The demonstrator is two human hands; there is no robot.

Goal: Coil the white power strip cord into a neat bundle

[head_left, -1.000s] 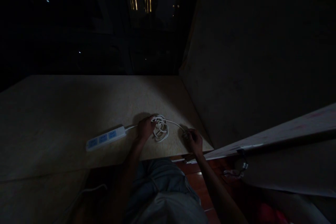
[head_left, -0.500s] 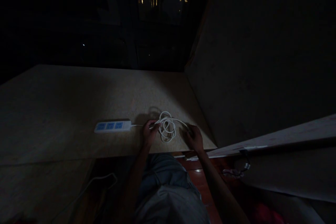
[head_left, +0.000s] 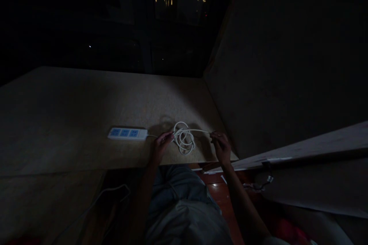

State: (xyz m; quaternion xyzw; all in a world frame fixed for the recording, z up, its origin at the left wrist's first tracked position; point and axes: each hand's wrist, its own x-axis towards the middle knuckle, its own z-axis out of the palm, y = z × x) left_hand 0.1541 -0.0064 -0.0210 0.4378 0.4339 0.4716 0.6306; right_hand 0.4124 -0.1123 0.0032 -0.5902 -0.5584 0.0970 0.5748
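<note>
A white power strip (head_left: 128, 133) with blue socket panels lies on the tabletop, left of my hands. Its white power cord (head_left: 184, 139) runs from the strip's right end to my left hand (head_left: 162, 143), whose fingers are closed on the cord at the left side of several loose loops. From those loops a length of cord stretches nearly straight to the right. My right hand (head_left: 221, 145) pinches that length near its far end. Dim light hides whether a plug sits inside the right fingers.
The pale tabletop (head_left: 86, 103) ends at a dark wall (head_left: 287, 65) on the right and a dark window (head_left: 178, 0) behind. Another white cable (head_left: 112, 188) hangs at the lower left. A dark cord (head_left: 268, 182) with a white tag lies at the lower right.
My right hand has moved right and slightly up, drawing the cord between the hands straighter. My left hand keeps its hold on the cord. The view has shifted a little.
</note>
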